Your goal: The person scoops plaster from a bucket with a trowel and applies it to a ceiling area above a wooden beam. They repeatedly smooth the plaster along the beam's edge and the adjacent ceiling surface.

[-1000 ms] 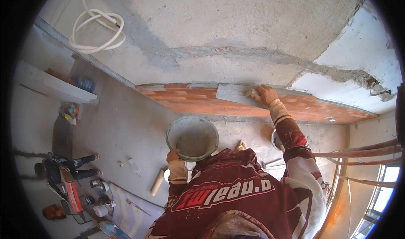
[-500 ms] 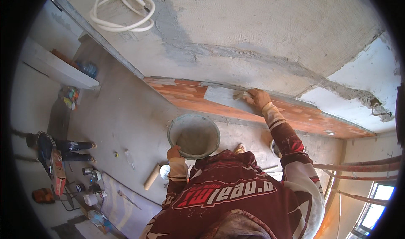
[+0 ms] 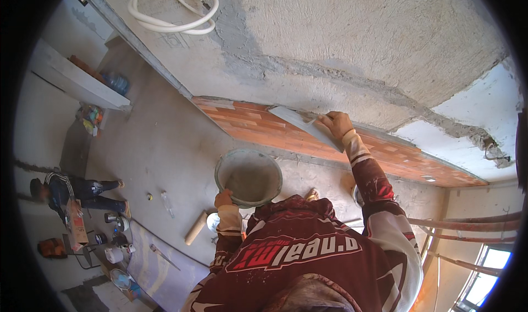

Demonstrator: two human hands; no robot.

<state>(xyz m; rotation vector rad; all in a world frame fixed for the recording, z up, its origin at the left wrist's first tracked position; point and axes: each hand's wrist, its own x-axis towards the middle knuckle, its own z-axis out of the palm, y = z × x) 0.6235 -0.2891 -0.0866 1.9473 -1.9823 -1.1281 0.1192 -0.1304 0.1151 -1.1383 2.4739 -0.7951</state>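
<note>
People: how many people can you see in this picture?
2. One is the camera wearer, whose left hand holds a grey bowl and right hand a trowel at the brick strip. Another person is far below, left. Others may be hidden.

Right hand [image 3: 335, 124] closed round a trowel [image 3: 300, 124], handle buried in the fist, blade's far end blending into grey plaster. Left hand [image 3: 223, 199] gripping the bowl [image 3: 248, 177], fingertips lost under the rim. Lower body hidden beneath the red jersey [image 3: 308, 257]. Tiny clutter on the floor far below [image 3: 113, 240], too small to identify. Window [image 3: 489, 262] cut off at the rim.
</note>
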